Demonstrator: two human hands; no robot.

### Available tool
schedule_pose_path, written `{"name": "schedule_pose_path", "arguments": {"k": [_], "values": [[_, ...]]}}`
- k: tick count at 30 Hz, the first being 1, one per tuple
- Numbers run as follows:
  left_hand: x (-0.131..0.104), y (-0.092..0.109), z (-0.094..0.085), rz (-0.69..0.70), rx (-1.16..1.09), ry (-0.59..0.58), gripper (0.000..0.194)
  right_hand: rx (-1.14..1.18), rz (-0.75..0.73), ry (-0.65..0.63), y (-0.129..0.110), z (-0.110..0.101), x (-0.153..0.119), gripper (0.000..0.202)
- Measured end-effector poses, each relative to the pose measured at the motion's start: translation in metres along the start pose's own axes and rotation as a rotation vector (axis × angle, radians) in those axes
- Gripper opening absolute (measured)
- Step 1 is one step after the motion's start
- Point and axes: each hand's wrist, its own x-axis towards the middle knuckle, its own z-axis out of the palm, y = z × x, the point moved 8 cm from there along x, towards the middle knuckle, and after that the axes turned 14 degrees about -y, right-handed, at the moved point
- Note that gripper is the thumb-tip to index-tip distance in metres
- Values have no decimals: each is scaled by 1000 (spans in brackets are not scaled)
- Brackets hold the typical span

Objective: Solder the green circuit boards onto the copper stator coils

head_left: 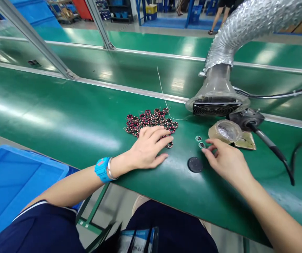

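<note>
My left hand (151,147) lies palm down with its fingers spread over the near side of a pile of small ring-shaped copper coils (140,121). One coil (169,144) shows beside its fingertips. My right hand (224,158) has thumb and index finger at the edge of a small round circuit board (202,145), pinching it close to the tabletop. A second round circuit board (198,138) lies just behind it. Nearer to me, a black round disc (195,164) rests on the green table (151,186).
A fume extractor hood (216,98) with a silver flexible duct (235,35) stands at the back right. Beside my right hand are a roll of tape (224,130) and a black-handled tool in a holder (272,147). A thin wire (162,88) rises behind the coils. A blue bin (21,189) sits at left.
</note>
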Motion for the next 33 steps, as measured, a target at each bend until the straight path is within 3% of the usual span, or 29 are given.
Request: {"name": "schedule_pose_path", "arguments": {"k": [3, 5, 8, 11, 14, 18, 21, 24, 29, 33], "values": [[20, 32, 2, 79, -47, -50, 45, -34, -6, -28, 18, 6, 1, 40], [33, 42, 4, 56, -43, -101, 49, -50, -33, -56, 19, 10, 3, 39], [42, 35, 5, -33, 5, -207, 52, -58, -57, -69, 19, 12, -2, 36], [38, 18, 1, -80, 44, -266, 39, -55, -71, -31, 23, 11, -10, 36], [33, 8, 2, -57, 54, -302, 24, -46, -85, 32, 26, 11, -14, 38], [36, 19, 7, 41, 13, -300, 17, -39, -116, 79, 18, 7, -20, 38], [39, 34, 18, 92, -90, -325, 21, 35, -252, 76, -1, 1, -31, 28], [40, 41, 29, 102, -252, -332, 29, 95, -345, -23, -17, 4, -38, 28], [38, 38, 37, 8, -335, -231, 39, 86, -339, -73, -20, 12, -40, 37], [39, 39, 44, -67, -297, -266, 53, 105, -357, -51, -18, 14, -39, 34]]}}
